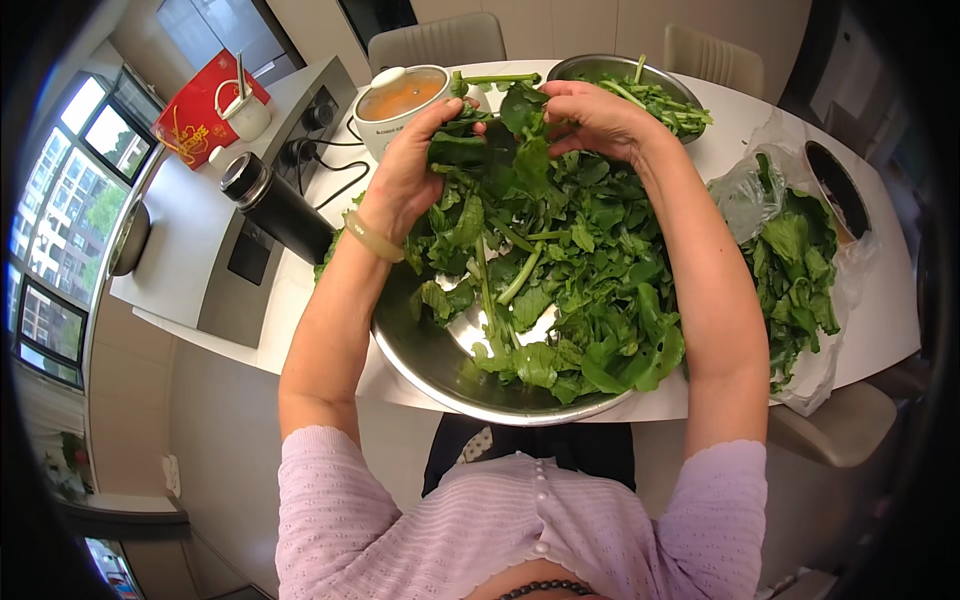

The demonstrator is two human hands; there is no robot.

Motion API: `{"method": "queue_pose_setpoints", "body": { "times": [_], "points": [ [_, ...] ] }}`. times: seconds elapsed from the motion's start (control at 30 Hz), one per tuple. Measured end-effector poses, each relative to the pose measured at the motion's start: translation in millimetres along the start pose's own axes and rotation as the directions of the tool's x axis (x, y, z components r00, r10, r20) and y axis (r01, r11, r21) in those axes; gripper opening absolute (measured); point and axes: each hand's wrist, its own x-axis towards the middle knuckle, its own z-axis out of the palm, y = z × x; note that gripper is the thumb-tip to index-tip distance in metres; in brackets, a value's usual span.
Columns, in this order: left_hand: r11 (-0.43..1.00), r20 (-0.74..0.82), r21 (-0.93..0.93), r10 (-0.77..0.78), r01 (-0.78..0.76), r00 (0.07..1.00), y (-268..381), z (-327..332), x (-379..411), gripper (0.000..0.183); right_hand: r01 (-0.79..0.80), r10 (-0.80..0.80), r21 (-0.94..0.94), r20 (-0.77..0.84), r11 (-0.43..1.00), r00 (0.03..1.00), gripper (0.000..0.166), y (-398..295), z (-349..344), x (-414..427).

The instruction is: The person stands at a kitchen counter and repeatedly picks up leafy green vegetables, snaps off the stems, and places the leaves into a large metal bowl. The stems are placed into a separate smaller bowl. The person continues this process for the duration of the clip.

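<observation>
Above the far side of a large stainless-steel basin (420, 375), my left hand (420, 150) is closed around a bunch of leafy greens (469, 146). A pale bangle sits on that wrist. My right hand (589, 112) has its fingers on a leafy stem (525, 124) at the right of the bunch; its fingertips are partly hidden by leaves. Loose green leaves (600, 247) and cut stems fill most of the basin, and bare shiny metal shows at its near left. Behind my right hand stands a smaller metal bowl (562, 69) holding trimmed green stems (660, 105).
A white electric pot (379, 135) with a glass lid stands at the back left, its cord trailing near a black thermos bottle (277, 206). On the right, more greens (795, 270) lie on a plastic bag (821, 386) beside a dark-lined container (836, 187). Chairs (439, 45) surround the white table (885, 300).
</observation>
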Motion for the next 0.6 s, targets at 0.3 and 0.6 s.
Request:
{"method": "queue_pose_setpoints", "body": {
  "times": [0.3,0.6],
  "points": [
    [0.98,0.13,0.001,-0.197,0.198,0.972,10,6,-9,0.026,0.27,-0.279,-0.139,-0.055,0.953,0.959,0.049,1,6,6],
    [0.951,-0.006,0.022,-0.308,0.308,0.951,-2,-1,-2,0.021,0.146,-0.388,-0.765,-0.145,0.628,0.91,0.029,18,9,22]
  ]
}}
